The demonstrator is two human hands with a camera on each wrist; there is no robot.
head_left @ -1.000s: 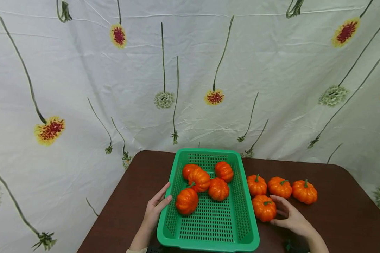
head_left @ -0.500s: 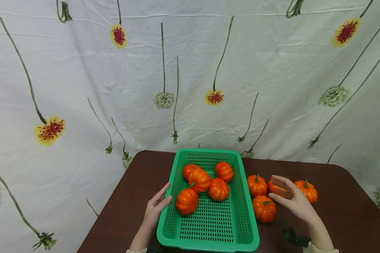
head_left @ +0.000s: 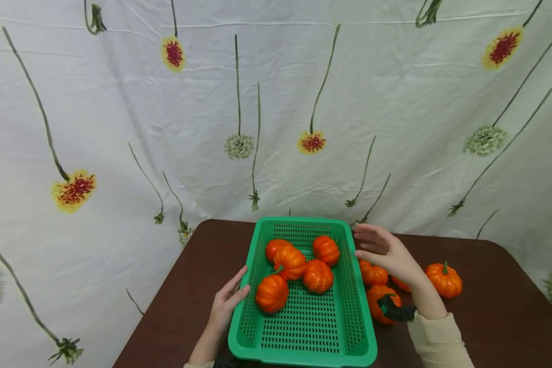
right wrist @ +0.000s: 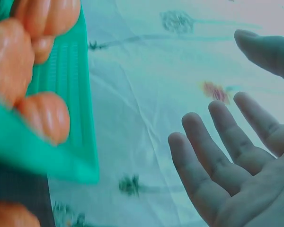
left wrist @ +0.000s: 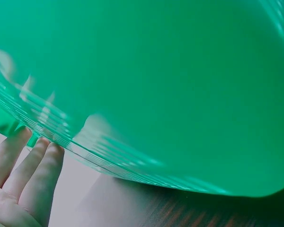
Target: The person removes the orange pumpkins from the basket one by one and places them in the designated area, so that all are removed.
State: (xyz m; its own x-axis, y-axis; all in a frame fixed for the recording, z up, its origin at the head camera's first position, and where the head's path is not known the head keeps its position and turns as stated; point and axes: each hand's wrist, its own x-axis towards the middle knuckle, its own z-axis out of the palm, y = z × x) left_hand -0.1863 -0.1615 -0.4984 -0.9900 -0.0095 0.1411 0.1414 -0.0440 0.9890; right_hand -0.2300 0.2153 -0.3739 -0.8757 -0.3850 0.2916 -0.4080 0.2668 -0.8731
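A green plastic basket (head_left: 303, 357) with perforated walls stands on the table and holds several small orange pumpkins (head_left: 318, 276). My left hand (head_left: 224, 301) rests against the basket's left side, its fingers (left wrist: 40, 177) fairly straight along the wall in the left wrist view. Near the basket's far right corner, my right hand (head_left: 388, 250) is raised with fingers spread and nothing in it. The right wrist view shows that palm (right wrist: 255, 194) bare, apart from the basket. Below the right arm lie more pumpkins (head_left: 373, 274), partly covered by the hand and wrist.
One pumpkin (head_left: 443, 280) sits farther right on the dark brown table (head_left: 501, 306). A white cloth (head_left: 276, 112) printed with flowers hangs behind the table. A black strap with a device (head_left: 395, 309) is on the right wrist.
My right hand has left the nearest pumpkin beside the basket, risen, and moved forward and left to the basket's far right corner. My left hand and the basket stay put.
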